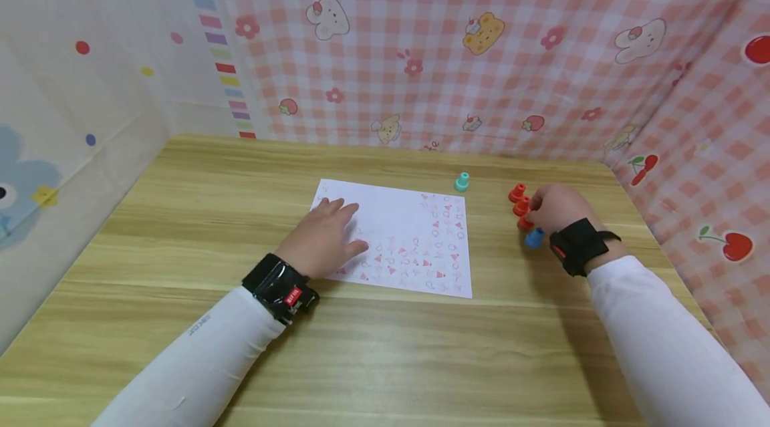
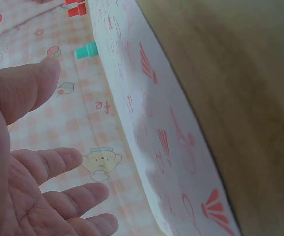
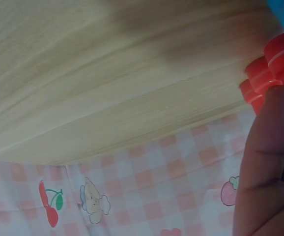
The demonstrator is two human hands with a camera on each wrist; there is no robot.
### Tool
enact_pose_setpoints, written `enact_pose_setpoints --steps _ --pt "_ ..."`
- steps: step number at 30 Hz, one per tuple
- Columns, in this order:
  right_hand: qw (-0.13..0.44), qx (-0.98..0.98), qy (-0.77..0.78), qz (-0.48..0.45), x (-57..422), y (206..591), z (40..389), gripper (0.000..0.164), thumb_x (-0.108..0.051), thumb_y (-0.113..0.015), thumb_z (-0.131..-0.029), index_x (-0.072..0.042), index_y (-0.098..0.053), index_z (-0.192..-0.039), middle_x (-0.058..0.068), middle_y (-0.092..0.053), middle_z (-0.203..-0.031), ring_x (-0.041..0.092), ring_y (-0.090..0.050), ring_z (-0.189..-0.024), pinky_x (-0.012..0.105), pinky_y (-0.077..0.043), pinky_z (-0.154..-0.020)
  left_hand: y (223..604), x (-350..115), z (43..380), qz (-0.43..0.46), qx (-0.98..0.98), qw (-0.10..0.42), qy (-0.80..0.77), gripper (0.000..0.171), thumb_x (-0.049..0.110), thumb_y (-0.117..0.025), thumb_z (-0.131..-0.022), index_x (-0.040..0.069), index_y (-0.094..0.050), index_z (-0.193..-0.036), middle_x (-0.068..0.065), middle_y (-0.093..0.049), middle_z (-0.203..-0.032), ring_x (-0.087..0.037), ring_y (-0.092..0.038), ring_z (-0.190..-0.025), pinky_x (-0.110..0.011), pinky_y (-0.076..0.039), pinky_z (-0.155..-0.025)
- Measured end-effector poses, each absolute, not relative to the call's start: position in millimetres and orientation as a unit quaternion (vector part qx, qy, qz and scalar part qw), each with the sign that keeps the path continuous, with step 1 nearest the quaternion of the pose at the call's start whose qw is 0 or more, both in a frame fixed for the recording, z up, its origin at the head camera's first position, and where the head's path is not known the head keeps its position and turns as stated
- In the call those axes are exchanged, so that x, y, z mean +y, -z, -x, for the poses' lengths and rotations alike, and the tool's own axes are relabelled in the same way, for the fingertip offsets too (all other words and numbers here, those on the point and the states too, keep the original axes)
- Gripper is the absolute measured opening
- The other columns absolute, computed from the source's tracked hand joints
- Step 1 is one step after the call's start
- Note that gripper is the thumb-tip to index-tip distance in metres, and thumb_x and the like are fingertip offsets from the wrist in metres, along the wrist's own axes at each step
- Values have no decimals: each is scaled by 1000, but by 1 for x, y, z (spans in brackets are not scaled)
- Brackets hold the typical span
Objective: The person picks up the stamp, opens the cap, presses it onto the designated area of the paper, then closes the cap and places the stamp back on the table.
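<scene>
A white sheet of paper (image 1: 385, 210) lies on the table, with rows of small red stamped prints over its right and lower parts. My left hand (image 1: 321, 240) hovers over the paper's left side, fingers spread and holding nothing; in the left wrist view its fingers (image 2: 75, 199) are clear of the sheet. At the right, my right hand (image 1: 562, 210) pinches the nearest of three red stamps (image 1: 525, 222). The other two, a middle red stamp (image 1: 521, 206) and a far red stamp (image 1: 517, 192), stand in line behind it. A blue stamp (image 1: 534, 238) stands just in front.
A teal stamp (image 1: 462, 182) stands behind the paper's far right corner. The wooden table (image 1: 385, 353) backs onto a pink checked curtain (image 1: 409, 73), and more of this cloth hangs along the right side.
</scene>
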State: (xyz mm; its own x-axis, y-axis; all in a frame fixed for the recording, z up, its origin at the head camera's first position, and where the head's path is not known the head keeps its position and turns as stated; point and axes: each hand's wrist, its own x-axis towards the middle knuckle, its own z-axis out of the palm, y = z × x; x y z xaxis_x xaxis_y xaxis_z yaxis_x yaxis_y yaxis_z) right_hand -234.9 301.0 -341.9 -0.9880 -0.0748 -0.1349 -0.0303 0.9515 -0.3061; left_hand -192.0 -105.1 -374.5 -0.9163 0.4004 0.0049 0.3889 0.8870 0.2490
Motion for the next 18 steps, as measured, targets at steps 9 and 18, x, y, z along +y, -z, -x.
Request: enact_pose_setpoints --steps 9,18 --pt "78 988 132 32 304 346 236 17 -16 -61 -88 -1 -63 -93 13 -64 -86 28 -54 -74 43 -45 -66 373 -104 192 -196 973 34 -119 75 52 -58 -88 5 -36 -142 -23 -34 -143 -43 -21 -130 -54 -20 -108" --pt "99 986 134 24 303 342 239 25 -21 -61 -87 0 -62 -100 15 -63 -91 28 -54 -76 43 -46 -67 372 -103 192 -191 974 35 -116 75 53 -59 -86 6 -37 -141 -23 -34 -143 -44 -21 -130 -54 -20 -108"
